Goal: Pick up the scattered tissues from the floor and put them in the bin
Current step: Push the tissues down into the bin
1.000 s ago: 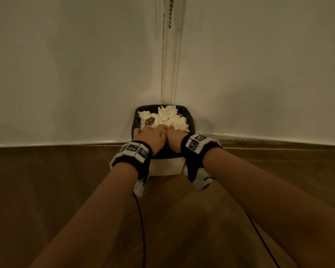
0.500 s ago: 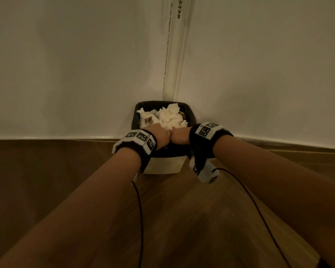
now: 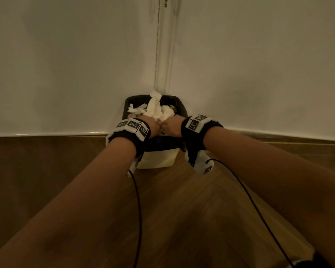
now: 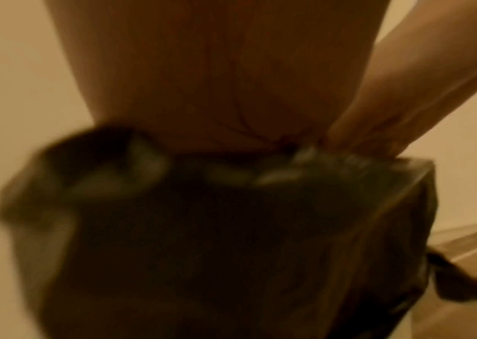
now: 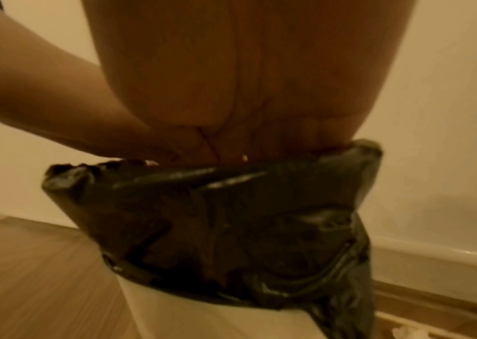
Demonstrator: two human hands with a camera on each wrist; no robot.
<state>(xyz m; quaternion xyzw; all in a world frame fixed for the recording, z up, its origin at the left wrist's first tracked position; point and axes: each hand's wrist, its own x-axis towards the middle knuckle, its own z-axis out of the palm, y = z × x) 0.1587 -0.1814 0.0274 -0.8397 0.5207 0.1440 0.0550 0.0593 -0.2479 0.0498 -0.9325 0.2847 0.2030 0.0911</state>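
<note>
A small white bin (image 3: pixel 157 159) with a black liner (image 3: pixel 180 105) stands in the wall corner. Crumpled white tissues (image 3: pixel 155 110) fill it, and one strip sticks up at the far rim. My left hand (image 3: pixel 152 125) and right hand (image 3: pixel 171 127) sit side by side, touching, over the near rim and reach down into the tissues. The wrist views show only my left palm (image 4: pixel 217 91) and right palm (image 5: pixel 246 80) sinking behind the liner (image 5: pixel 217 206), so the fingers are hidden. A pale crumpled scrap (image 5: pixel 405 332) lies on the floor by the bin's right side.
Two white walls meet right behind the bin, with a skirting board (image 3: pixel 46 133) along the wooden floor (image 3: pixel 182 209). Black cables (image 3: pixel 137 209) trail from both wrist bands. A small chain (image 3: pixel 165 4) hangs in the corner above.
Both hands have sunk deeper into the bin and drawn together. The tissue pile is squashed lower near the hands, and a strip now stands up at the far rim.
</note>
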